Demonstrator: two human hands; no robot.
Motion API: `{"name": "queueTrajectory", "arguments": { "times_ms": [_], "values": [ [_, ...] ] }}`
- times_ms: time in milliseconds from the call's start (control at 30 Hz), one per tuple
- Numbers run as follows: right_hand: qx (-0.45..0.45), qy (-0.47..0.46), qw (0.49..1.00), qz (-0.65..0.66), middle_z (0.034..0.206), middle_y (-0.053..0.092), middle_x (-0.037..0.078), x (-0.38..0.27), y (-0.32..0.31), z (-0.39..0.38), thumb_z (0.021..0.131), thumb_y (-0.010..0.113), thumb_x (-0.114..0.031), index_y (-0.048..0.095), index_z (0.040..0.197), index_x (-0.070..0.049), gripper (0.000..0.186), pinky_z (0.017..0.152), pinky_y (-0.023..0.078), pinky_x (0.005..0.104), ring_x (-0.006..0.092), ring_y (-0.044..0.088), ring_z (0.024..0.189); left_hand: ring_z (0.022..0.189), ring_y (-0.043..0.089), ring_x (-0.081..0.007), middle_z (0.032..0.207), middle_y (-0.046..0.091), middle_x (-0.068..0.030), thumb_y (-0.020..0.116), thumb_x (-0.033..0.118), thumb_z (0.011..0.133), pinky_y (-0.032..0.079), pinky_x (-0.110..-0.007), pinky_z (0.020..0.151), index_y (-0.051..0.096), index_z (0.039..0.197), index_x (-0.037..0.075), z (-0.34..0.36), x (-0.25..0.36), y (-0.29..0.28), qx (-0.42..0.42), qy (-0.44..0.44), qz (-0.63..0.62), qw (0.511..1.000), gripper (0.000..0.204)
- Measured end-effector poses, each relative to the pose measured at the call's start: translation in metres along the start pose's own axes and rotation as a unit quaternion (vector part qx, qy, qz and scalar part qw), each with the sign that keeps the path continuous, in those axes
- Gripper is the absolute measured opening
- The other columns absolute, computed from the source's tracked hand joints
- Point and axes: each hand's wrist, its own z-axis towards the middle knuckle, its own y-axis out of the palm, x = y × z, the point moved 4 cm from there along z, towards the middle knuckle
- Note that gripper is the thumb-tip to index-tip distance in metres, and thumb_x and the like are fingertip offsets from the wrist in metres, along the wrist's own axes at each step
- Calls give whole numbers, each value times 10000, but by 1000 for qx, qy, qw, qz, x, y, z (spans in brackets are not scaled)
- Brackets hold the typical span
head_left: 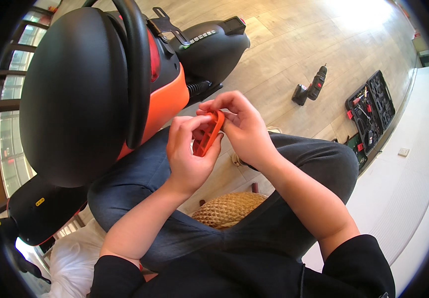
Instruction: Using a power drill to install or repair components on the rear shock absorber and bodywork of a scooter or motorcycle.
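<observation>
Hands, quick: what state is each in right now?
Left hand: closed, holding the orange part.
Right hand: closed on the same part's upper end.

Workshop-like room: scooter (167, 102), drill (317, 85), tool case (380, 102), plank floor (279, 54).

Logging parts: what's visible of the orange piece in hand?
The orange piece is elongated, apparently plastic, with a raised rim, rounded upper end and ribbed hollow compartments. It slants, upper end toward the right of the picture. The left hand grips it; the right hand is at its upper end, exact contact partly hidden.
</observation>
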Motion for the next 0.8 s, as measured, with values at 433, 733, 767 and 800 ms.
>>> {"name": "queueTrajectory", "arguments": {
  "times_ms": [433,733,767,800],
  "values": [
    [-104,45,979,168,1241,645,195,4,12,-3,974,451,111,490,1272,-10,324,1068,496,438,322,600,1242,740,553,-253,963,596,-88,840,-83,639,439,-374,654,493,1126,87,-13,8,-14,78,177,34,980,621],
    [-63,-28,998,-1,1120,675,124,-17,6,2,909,581,52,627,1161,14,259,947,525,313,184,656,1087,855,567,-157,983,557,-73,740,-115,762,471,-295,821,483,1307,11,-4,0,-11,29,-47,-64,996,615],
    [-61,-27,998,-2,1120,675,124,-20,2,3,909,581,52,627,1161,14,259,947,525,313,184,656,1087,940,594,-130,1073,596,-73,670,-87,855,477,-287,881,502,1346,-12,-7,-7,-10,-6,-109,-86,990,525],
    [-66,-28,991,-110,1063,678,120,-23,-2,5,886,612,7,649,1106,19,224,902,531,306,175,664,1039,940,594,-130,1073,596,-73,670,-87,855,477,-287,881,502,1346,-12,-6,-11,-9,-8,-110,-87,990,525]
  ]
}}
